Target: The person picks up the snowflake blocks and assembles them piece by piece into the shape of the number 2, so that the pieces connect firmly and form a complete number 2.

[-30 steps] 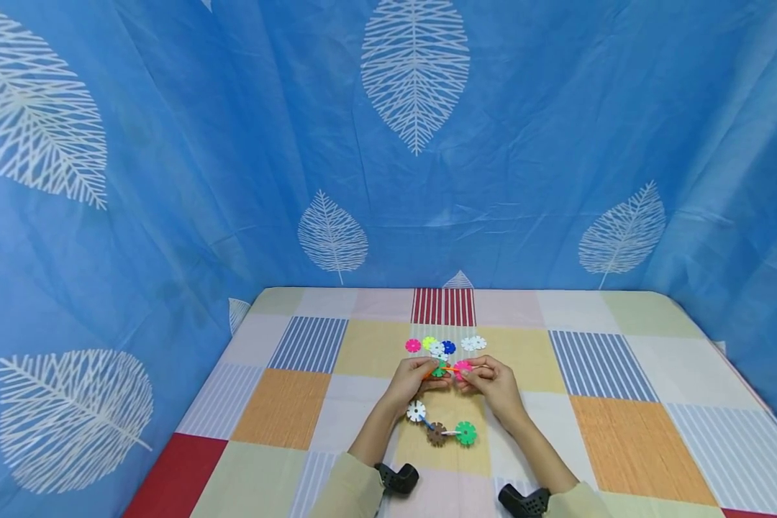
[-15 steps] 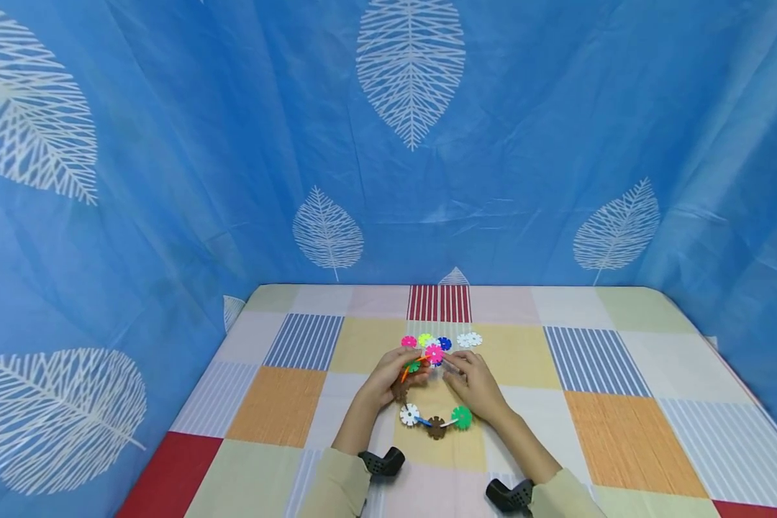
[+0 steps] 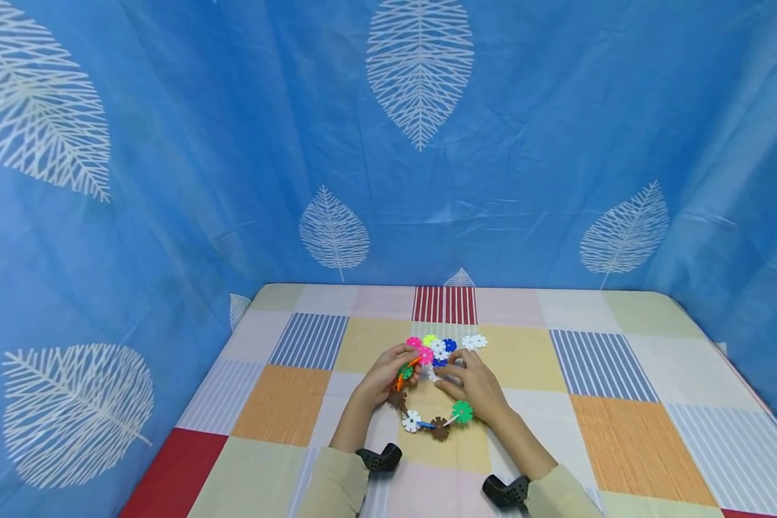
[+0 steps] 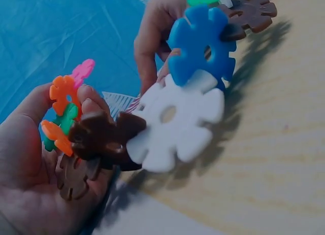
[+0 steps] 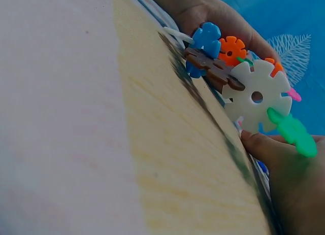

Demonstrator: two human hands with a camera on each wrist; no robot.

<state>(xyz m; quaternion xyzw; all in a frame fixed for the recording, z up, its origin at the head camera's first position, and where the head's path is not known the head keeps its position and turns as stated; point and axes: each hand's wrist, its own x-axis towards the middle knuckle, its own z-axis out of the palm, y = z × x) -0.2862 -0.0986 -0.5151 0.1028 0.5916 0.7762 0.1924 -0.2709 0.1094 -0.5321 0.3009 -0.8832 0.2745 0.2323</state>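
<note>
A chain of slotted snowflake discs runs in a curve between my hands. In the head view its pink disc (image 3: 425, 355), a green disc (image 3: 406, 372) and orange discs lie at my left hand (image 3: 388, 375), which grips that end. Brown discs (image 4: 104, 136), a white disc (image 4: 170, 118) and a blue disc (image 4: 200, 44) follow along the chain. Its far end, a green disc (image 3: 462, 412), hangs near the right wrist. My right hand (image 3: 479, 388) pinches a loose white disc (image 3: 433, 374) between thumb and forefinger, partly hidden by the fingers.
Beyond the hands lie loose discs: a pink disc (image 3: 414, 342), a yellow disc (image 3: 429, 339), a blue disc (image 3: 450, 345) and several white discs (image 3: 475, 342). A patchwork cloth (image 3: 298, 403) covers the table. A blue leaf-print curtain (image 3: 518, 144) stands behind.
The right hand has let go of the chain's pink disc and now pinches a loose white one. The left hand has moved left with its end of the chain.
</note>
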